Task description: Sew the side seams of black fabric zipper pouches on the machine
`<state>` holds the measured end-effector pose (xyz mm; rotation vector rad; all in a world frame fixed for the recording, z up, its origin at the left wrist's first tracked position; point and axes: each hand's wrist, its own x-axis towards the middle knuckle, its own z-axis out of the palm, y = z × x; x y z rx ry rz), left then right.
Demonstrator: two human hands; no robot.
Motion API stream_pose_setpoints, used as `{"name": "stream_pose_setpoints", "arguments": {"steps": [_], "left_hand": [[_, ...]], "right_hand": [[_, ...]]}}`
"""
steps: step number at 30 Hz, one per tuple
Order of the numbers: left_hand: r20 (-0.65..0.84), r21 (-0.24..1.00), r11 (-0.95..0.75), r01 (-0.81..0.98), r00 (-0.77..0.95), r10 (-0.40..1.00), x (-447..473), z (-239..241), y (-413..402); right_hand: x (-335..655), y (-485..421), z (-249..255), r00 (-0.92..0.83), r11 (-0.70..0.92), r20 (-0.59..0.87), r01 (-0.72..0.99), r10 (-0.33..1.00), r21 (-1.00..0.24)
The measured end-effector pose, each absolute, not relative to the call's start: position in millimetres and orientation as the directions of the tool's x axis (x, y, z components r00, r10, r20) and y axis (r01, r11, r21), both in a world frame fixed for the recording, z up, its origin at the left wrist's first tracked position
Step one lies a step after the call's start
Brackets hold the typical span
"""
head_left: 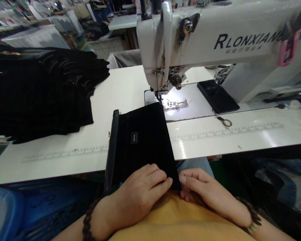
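A black fabric pouch piece point(140, 140) with a small label and a zipper edge lies on the white table point(65, 160), its far corner under the needle of the sewing machine point(215, 43). The near end hangs over the table's front edge. My left hand point(137, 197) rests on that near end, fingers curled and pinching the cloth. My right hand point(203, 190) pinches the near right corner of the same piece with its fingertips. Both wrists wear dark bead bracelets.
A tall stack of black fabric pieces point(40, 90) sits at the left of the table. A black phone point(217, 97) lies on the machine bed, a small ring tool point(224, 121) beside it. Pink clippers point(288, 47) hang on the machine arm.
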<state>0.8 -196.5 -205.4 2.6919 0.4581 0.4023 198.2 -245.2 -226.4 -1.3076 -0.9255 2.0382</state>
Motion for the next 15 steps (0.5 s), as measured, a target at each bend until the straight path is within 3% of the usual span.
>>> {"name": "stream_pose_setpoints", "arguments": {"steps": [6,11,13,15], "left_hand": [[0.24,0.339,-0.899,0.276,0.899,0.366,3.5,-203.5,-196.6],[0.37,0.231,-0.942,0.243,0.873,0.316,4.1,-198.1,-196.9],[0.403,0.212,-0.948,0.236,0.863,0.305,3.1,-194.3,-196.4],[0.421,0.213,-0.949,0.233,0.854,0.305,1.7,-190.0,-195.4]], "right_hand": [[196.4,-242.7,-226.0,-0.407,-0.634,-0.566,-0.042,0.716,-0.772],[194.9,-241.9,-225.5,-0.427,-0.609,-0.54,-0.032,0.725,-0.793],[197.8,-243.5,-223.5,-0.398,-0.525,-0.503,0.062,0.767,-0.849],[203.8,-245.9,-219.0,-0.326,-0.245,-0.322,0.256,0.889,-0.935]]}}
